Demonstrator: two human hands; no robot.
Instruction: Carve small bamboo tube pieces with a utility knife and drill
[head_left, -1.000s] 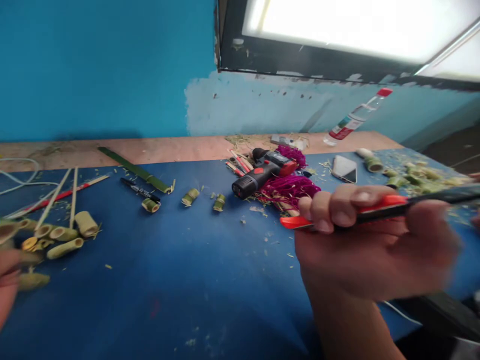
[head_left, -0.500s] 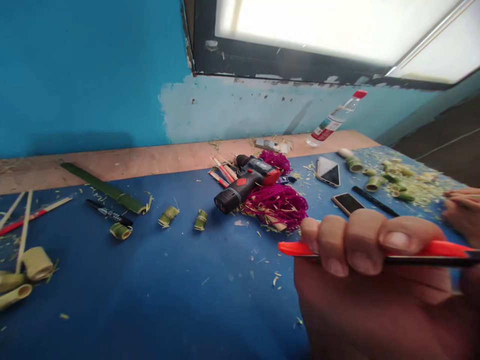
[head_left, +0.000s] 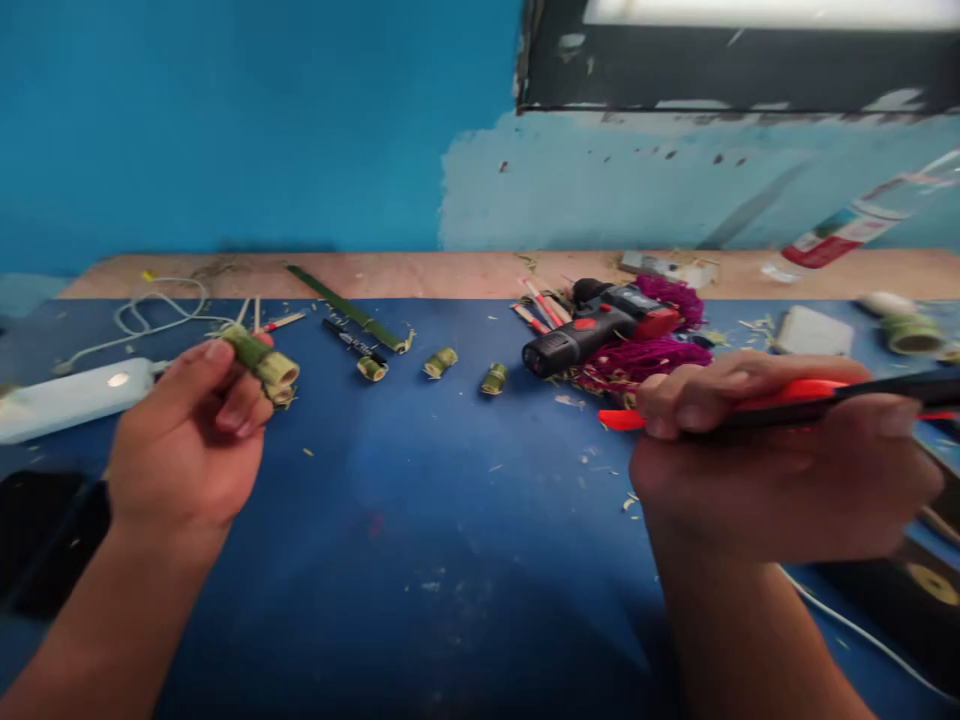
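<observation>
My left hand (head_left: 187, 430) pinches a short green bamboo piece (head_left: 255, 352) between thumb and fingers, its cut hollow end facing right. Another pale cut end shows just below it. My right hand (head_left: 772, 470) is wrapped round a tool with a red-and-black handle (head_left: 622, 420); it is blurred and its working end does not show clearly. Between the hands, two short bamboo pieces (head_left: 440, 362) lie on the blue tabletop (head_left: 420, 520). A third bamboo ring (head_left: 372, 369) touches a black marker (head_left: 346, 340).
A cordless drill (head_left: 592, 330) rests against magenta shredded filling (head_left: 637, 362) behind my right hand. A green bamboo strip (head_left: 349, 310) lies at the back. To the left are a white device (head_left: 82, 395) and its cable (head_left: 135, 335). A plastic bottle (head_left: 840, 235) stands back right.
The view has swung left and my left hand has come into sight holding bamboo. My right hand, still round the red-and-black tool, now appears farther from the camera with its forearm visible.
</observation>
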